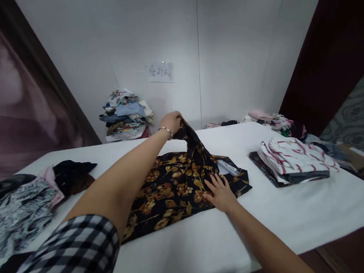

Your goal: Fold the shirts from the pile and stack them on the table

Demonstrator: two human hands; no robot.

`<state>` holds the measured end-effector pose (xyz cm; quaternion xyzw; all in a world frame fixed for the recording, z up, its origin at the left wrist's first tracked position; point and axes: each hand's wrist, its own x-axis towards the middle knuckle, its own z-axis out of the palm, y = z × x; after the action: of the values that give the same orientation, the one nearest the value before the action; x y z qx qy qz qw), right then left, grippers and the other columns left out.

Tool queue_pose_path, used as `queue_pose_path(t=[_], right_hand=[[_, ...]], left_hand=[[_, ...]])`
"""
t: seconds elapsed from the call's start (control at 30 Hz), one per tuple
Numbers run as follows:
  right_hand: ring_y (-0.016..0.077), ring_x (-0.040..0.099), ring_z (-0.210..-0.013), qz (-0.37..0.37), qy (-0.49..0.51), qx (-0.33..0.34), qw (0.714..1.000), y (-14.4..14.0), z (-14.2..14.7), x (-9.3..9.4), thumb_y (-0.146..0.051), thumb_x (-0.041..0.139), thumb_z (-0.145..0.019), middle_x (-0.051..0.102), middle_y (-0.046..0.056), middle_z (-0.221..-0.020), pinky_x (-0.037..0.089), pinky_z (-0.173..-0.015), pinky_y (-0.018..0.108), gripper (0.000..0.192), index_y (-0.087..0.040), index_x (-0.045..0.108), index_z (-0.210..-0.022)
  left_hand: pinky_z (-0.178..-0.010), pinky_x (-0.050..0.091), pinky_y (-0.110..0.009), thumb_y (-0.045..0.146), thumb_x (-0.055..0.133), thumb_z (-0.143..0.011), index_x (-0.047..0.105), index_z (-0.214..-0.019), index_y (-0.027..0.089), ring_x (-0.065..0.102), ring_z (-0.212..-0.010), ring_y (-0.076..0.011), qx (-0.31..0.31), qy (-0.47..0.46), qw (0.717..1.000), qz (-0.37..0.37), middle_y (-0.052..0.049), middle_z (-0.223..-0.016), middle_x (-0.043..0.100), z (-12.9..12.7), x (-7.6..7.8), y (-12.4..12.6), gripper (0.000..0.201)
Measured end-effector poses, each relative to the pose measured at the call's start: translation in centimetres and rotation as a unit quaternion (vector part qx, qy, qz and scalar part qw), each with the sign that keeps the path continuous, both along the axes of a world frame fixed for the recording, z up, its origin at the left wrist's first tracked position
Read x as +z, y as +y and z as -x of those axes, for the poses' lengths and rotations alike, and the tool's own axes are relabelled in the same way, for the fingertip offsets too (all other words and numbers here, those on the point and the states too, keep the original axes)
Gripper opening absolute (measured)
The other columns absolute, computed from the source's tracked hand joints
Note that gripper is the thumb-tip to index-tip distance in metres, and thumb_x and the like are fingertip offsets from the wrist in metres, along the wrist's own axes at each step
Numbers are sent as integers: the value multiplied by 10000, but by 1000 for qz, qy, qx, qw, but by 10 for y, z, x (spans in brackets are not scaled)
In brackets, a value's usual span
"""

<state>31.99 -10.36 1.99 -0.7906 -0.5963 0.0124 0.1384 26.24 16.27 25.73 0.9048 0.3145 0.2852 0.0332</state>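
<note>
A black shirt with a gold and brown flower print lies spread on the white table, its collar toward the right. My left hand, with a bracelet at the wrist, is closed on a part of the shirt at the far side and holds it up off the table. From there the raised cloth slants down toward the collar. My right hand rests flat on the shirt near the collar, fingers spread. A pale patch shows inside the collar opening.
Folded shirts are stacked on the right, a red-striped white one on top. Loose clothes lie at the left. Behind the table are a tall clothes pile and another heap. A paper sign hangs on the wall.
</note>
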Motion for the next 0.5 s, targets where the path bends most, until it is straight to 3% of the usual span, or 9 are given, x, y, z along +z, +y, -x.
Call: queue_pose_path(t=[0.13, 0.27, 0.4, 0.5], right_hand=[[297, 125, -1448, -1, -9, -7, 1000, 0, -1, -1, -673, 244, -907, 239, 104, -1552, 65, -1139, 540, 697, -258, 392, -1448], [294, 115, -1450, 9, -10, -14, 1000, 0, -3, -4, -684, 247, -901, 232, 99, -1556, 78, -1131, 557, 704, -264, 388, -1447], [291, 126, -1448, 32, -10, -18, 999, 1, -4, -5, -679, 257, -902, 222, 89, -1560, 102, -1117, 580, 693, -274, 372, -1452], [286, 135, -1447, 37, -22, -21, 999, 1, -5, -5, -672, 259, -906, 235, 101, -1555, 103, -1122, 562, 697, -262, 355, -1462]], left_hand=[[-857, 422, -352, 210, 423, -886, 655, -1047, 193, 589, -996, -232, -49, 27, 988, -144, -100, -1084, 666, 44, 40, -15, 283], [-854, 406, -404, 205, 376, -906, 638, -1063, 163, 577, -973, -253, -87, 89, 956, -265, -121, -1001, 633, 96, 68, -29, 309], [-857, 386, -436, 219, 339, -926, 621, -1070, 162, 560, -960, -248, -127, 111, 929, -329, -100, -923, 599, 142, 82, -39, 322], [-854, 381, -437, 306, 355, -937, 625, -1017, 182, 554, -915, -228, -177, 119, 923, -321, -67, -858, 572, 171, 81, -53, 308]])
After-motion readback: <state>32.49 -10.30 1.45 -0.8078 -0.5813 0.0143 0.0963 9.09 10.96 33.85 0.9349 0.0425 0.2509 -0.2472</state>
